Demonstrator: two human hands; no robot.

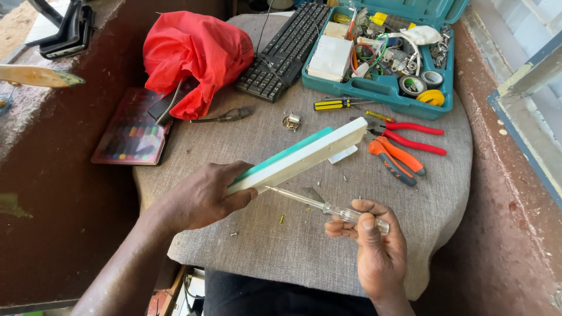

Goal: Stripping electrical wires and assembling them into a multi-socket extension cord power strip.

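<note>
- Left hand (202, 196) grips near end of white-and-teal panel (298, 155), held tilted above table middle.
- Right hand (374, 243), fingers pinched round clear-handled screwdriver (319, 205); its tip meets the panel's underside by the left hand.
- Teal toolbox (380, 88) open at table's far right edge: white box, coloured wires, tape rolls, small parts inside.
- Round table (293, 234) under grey cloth; red floor around it.
- Red pliers (410, 134) and orange cutters (398, 158) right of panel; yellow-black screwdriver (339, 104) before toolbox.
- Black keyboard (287, 50) at far edge; red bag (193, 55) far left; flat dark case (132, 129) at left edge.
</note>
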